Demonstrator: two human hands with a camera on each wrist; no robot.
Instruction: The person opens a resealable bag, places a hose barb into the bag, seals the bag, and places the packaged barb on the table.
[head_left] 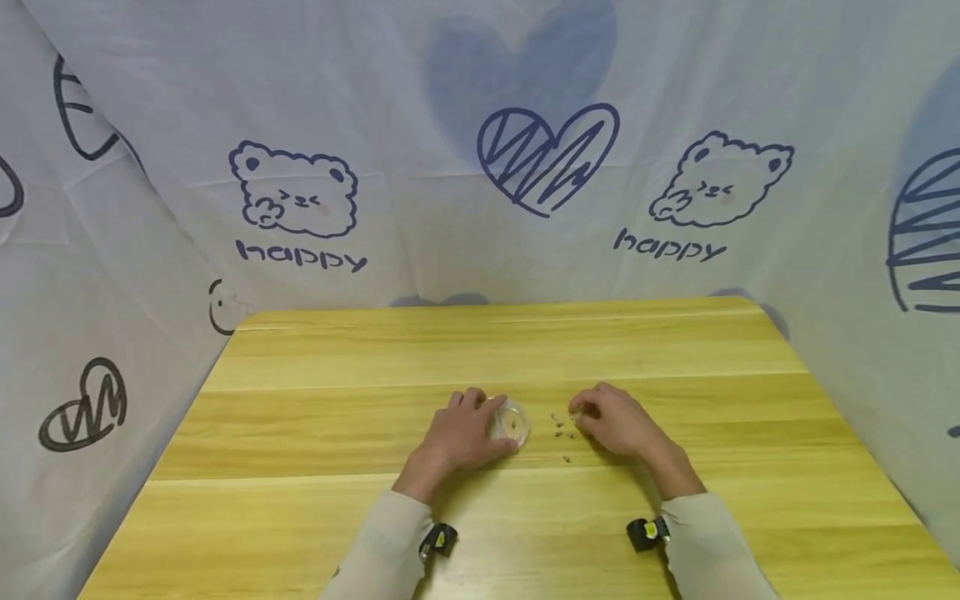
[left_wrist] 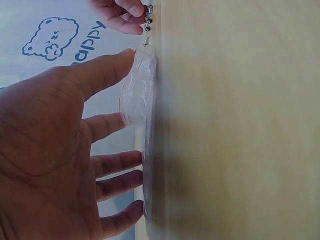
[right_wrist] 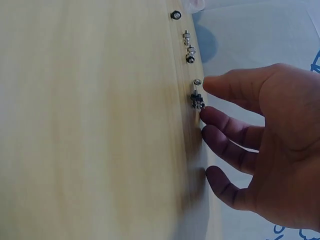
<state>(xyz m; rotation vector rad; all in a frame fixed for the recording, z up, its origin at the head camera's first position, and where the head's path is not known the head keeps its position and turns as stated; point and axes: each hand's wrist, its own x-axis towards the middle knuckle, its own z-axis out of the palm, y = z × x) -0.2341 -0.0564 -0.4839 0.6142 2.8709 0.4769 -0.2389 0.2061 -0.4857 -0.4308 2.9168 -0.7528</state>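
Note:
My left hand (head_left: 467, 429) holds a clear zip bag (left_wrist: 137, 92) with a red line along its mouth, lying on the table. Thumb and index finger sit on opposite sides of the mouth, which bulges apart. One small piece (head_left: 513, 426) shows within the bag's outline. To the right lie several small metal fittings (right_wrist: 190, 50), some with black rings. My right hand (head_left: 617, 421) is at the far right of these, fingers bent. In the right wrist view its thumb and fingertips are spaced apart, right beside a fitting (right_wrist: 197, 82) and a dark cluster (right_wrist: 197, 99).
The wooden table (head_left: 337, 533) has light and dark plank bands. White cloth (head_left: 420, 225) with bear and heart drawings hangs behind it and along both sides. One fitting (head_left: 567, 459) lies nearer the front than the others. Black wrist cameras (head_left: 442, 539) sit at both cuffs.

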